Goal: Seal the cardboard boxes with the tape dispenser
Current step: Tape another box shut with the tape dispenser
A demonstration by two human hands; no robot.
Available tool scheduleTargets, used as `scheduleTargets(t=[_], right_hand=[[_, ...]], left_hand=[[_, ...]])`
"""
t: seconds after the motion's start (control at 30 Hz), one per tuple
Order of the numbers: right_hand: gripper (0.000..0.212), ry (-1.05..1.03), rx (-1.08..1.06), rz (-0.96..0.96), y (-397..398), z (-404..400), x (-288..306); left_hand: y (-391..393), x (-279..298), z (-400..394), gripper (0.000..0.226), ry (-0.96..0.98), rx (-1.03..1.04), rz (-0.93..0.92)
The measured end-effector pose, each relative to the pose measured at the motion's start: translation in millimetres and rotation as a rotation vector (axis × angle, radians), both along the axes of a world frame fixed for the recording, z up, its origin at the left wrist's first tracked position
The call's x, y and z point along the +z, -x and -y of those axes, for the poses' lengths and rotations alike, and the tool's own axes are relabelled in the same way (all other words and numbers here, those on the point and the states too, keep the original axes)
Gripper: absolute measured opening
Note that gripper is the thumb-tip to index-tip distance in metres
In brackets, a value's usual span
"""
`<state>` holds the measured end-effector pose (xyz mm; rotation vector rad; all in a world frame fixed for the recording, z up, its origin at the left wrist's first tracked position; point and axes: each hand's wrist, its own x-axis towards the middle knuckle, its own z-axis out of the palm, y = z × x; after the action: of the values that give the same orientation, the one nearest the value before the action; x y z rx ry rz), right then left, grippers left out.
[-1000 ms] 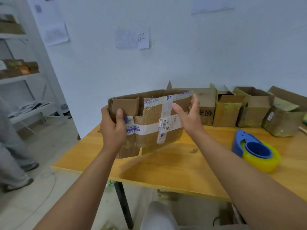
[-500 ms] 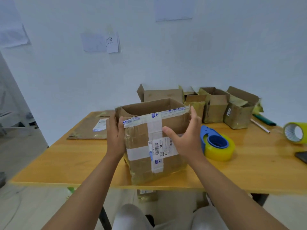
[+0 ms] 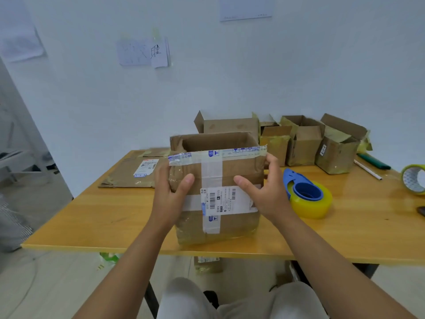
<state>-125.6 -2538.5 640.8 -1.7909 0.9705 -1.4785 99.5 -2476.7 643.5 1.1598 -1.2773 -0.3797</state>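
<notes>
Cardboard, brown and crossed with old white tape, makes up the open box (image 3: 218,192) standing on the near edge of the yellow desk (image 3: 110,217), its top flaps still up. Two hands hold it. The left hand (image 3: 171,194) wraps the box's left front corner, thumb on the front face and fingers round the side. The right hand (image 3: 264,192) grips the right front corner the same way, thumb laid on the white shipping label (image 3: 226,199), fingers curled behind the edge.

Just to the right of the box lies one blue tape dispenser (image 3: 303,192) loaded with a yellow roll, touching neither hand. Behind the box, against the white wall, stands a row of four more open boxes (image 3: 303,143), close side by side. To the left of the held box lies one flattened sheet of cardboard (image 3: 133,173) with a label on it. Farther right than the dispenser, at the desk's edge, is a second, loose roll of tape (image 3: 414,178), and near it a green marker (image 3: 372,161) and a white stick (image 3: 368,169), each single. Below the desk edge a person's two knees in pale trousers (image 3: 184,300) show.
</notes>
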Motion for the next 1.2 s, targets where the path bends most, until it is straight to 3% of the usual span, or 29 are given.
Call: scheduleTargets(t=[0.1, 0.2, 0.4, 0.57, 0.67, 0.73, 0.83, 1.07, 1.2], right_hand=[[0.076, -0.016, 0.041, 0.059, -1, -2, -3], [0.052, -0.003, 0.072, 0.062, -5, -6, -4], [0.034, -0.025, 0.045, 0.068, -13, -7, -3], [0.043, -0.013, 0.002, 0.073, -17, -7, -2], [0.037, -0.021, -0.031, 0.12, -21, -5, 2], [0.045, -0.033, -0.06, 0.142, -22, -2, 4], [0.066, -0.041, -0.126, 0.12, -23, 4, 4], [0.078, -0.165, -0.035, 0.102, -20, 15, 9], [0.088, -0.166, 0.041, 0.074, -15, 18, 15]], left_hand=[[-1, 5, 0, 0.045, -0.017, -0.017, -0.009], [-4, -1, 0, 0.031, -0.01, 0.009, -0.017], [-6, -9, 2, 0.049, -0.008, 0.018, -0.09], [-2, -8, 5, 0.073, 0.003, 0.049, -0.143], [-4, -5, 8, 0.055, -0.036, 0.067, -0.179], [-6, -4, 9, 0.037, -0.083, 0.076, -0.217], [-8, -1, 12, 0.055, -0.101, 0.066, -0.285], [-28, 28, 26, 0.089, -0.183, 0.014, 0.098], [-29, 47, 35, 0.087, -0.219, -0.025, 0.319]])
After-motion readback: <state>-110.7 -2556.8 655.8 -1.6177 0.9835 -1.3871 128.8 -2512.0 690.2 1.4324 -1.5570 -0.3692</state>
